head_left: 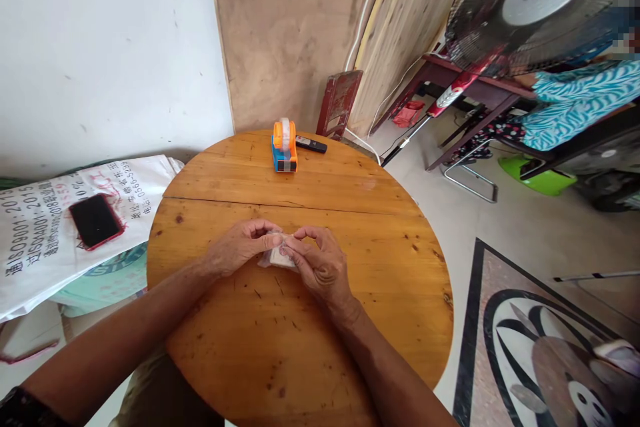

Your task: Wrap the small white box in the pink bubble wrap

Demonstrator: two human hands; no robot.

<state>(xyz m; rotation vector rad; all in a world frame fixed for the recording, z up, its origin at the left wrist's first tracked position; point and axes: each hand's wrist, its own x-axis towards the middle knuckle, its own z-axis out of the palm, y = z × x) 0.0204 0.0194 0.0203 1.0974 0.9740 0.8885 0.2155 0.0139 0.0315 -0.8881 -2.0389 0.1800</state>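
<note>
nearest the lens: two bare forearms reaching in from the bottom edge over a round wooden table [300, 360]. beyond the table, largest first: a big standing fan [540, 0] at upper right, with a person in a turquoise patterned top [580, 103] seated behind it. at far left, a white printed sack [45, 233], apparently stuffed full though contents hidden, bearing a dark phone in a red case [95, 221] on top. against the back wall, a small red stool [339, 103].

on the table's far edge, an orange and blue tape dispenser [284, 145] holding a pale roll upright in its cradle, and just beside it, to the right, a black remote [311, 144] lying flat.

at the table's centre, left hand [240, 247] and right hand [320, 267] meeting fingertip to fingertip, both pinched shut on a small clear plastic bag [278, 257] resting on the wood. inside the bag, something pale and flat, possibly white pieces; too small and too covered by fingers to tell.
</note>
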